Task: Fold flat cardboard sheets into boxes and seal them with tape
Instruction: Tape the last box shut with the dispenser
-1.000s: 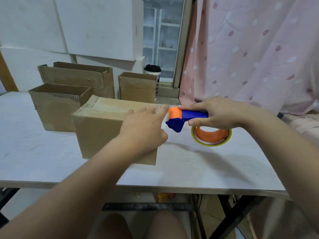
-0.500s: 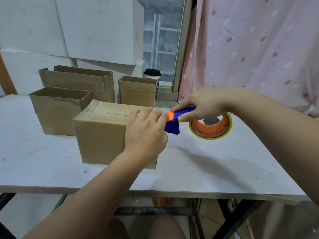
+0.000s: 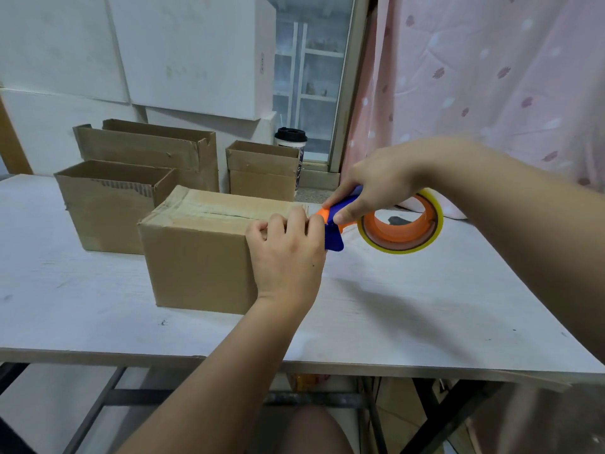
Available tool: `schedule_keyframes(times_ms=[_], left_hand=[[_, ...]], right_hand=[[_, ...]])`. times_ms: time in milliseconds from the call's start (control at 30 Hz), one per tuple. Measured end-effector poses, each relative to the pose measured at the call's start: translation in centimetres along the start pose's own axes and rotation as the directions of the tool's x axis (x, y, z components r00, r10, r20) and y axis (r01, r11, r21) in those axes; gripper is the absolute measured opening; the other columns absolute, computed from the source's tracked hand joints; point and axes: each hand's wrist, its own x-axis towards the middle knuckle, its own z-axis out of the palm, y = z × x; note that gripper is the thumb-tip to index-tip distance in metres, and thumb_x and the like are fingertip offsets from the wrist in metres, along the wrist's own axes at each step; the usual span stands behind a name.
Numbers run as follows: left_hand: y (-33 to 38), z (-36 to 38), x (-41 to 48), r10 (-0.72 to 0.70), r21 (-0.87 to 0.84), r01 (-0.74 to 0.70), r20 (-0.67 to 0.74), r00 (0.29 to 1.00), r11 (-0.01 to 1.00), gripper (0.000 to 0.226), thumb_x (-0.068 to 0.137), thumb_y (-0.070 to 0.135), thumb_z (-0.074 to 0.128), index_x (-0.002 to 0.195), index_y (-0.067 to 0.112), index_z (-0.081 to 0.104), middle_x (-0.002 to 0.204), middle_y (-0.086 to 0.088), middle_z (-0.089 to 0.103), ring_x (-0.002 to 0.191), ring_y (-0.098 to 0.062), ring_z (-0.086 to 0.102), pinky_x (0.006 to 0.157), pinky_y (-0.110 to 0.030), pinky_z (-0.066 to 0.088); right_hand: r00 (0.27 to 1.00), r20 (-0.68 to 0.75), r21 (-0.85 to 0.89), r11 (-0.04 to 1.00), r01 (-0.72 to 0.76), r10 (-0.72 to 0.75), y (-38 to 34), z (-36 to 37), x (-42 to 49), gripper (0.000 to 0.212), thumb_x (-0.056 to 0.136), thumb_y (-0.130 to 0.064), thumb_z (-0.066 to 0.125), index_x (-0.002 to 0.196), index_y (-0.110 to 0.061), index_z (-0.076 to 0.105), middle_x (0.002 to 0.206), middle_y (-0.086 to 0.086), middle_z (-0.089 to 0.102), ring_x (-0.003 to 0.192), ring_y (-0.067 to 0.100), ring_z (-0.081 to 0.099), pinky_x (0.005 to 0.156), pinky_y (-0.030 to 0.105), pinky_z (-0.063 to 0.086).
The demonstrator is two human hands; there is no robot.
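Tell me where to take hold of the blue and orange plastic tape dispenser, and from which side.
Grip the blue handle, between the orange head and the tape roll, from above and the right, as the right hand does. The left hand and the brown cardboard box block the left side.

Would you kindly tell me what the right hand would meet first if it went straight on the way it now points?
Likely the left hand, fingers curled over the closed box at its right edge; the tape dispenser nearly touches them. Depth unclear.
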Motion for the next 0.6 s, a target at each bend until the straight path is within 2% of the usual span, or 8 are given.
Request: schedule_keyframes(times_ms=[167, 333, 433, 533, 600], left_hand=[[-0.6, 0.5, -0.1, 0.014, -0.068, -0.019, -0.073, 0.997, 0.997, 0.009, 0.073, 0.021, 0.067, 0.08, 0.017, 0.062, 0.077, 0.0, 0.059, 0.061, -0.021, 0.048, 0.068, -0.035, 0.032], [-1.4, 0.0, 0.1, -0.006, -0.173, 0.013, 0.039, 0.999, 0.985, 0.024, 0.067, 0.031, 0.074, 0.086, 0.018, 0.067, 0.084, -0.001, 0.061, 0.066, -0.021, 0.053, 0.07, -0.035, 0.031], [-2.1, -0.4, 0.5, -0.002, -0.224, 0.027, 0.112, 0.994, 0.974, 0.029, 0.062, 0.037, 0.079, 0.083, 0.02, 0.069, 0.079, 0.0, 0.057, 0.063, -0.02, 0.05, 0.069, -0.033, 0.03], [-2.7, -0.8, 0.8, 0.11, -0.202, -0.063, 0.232, 0.966, 0.977, 0.041, 0.055, 0.055, 0.082, 0.078, 0.024, 0.067, 0.082, -0.001, 0.054, 0.067, -0.021, 0.049, 0.068, -0.035, 0.031], [-2.8, -1.1, 0.9, 0.164, -0.199, -0.109, 0.286, 0.944, 0.974, 0.045, 0.051, 0.058, 0.082, 0.074, 0.024, 0.066, 0.084, -0.003, 0.054, 0.068, -0.023, 0.049, 0.068, -0.036, 0.033]], right_hand=[[0.997, 0.071, 0.054, 0.998, -0.011, 0.007, -0.6, -0.6, 0.2, 0.046, 0.092, -0.053, 0.048, 0.134, -0.035, 0.052, 0.114, -0.008, 0.055, 0.101, 0.014, 0.048, 0.084, 0.028, 0.034], [0.994, 0.108, 0.147, 0.989, -0.022, 0.006, -0.4, -0.8, 0.9, 0.048, 0.091, -0.051, 0.051, 0.135, -0.031, 0.052, 0.115, -0.006, 0.055, 0.105, 0.016, 0.048, 0.094, 0.03, 0.039], [0.986, 0.164, 0.177, 0.983, -0.048, 0.018, 0.1, -1.0, 2.2, 0.054, 0.088, -0.054, 0.052, 0.134, -0.025, 0.055, 0.121, -0.001, 0.061, 0.112, 0.022, 0.055, 0.104, 0.039, 0.043], [0.967, 0.252, 0.187, 0.978, -0.09, 0.041, 0.4, 0.1, 3.7, 0.058, 0.086, -0.059, 0.054, 0.129, -0.019, 0.059, 0.116, 0.008, 0.065, 0.107, 0.028, 0.061, 0.093, 0.037, 0.05], [0.958, 0.286, 0.223, 0.971, -0.087, 0.021, 1.0, 1.0, 4.3, 0.061, 0.085, -0.061, 0.054, 0.127, -0.017, 0.06, 0.111, 0.01, 0.066, 0.096, 0.025, 0.063, 0.083, 0.034, 0.051]])
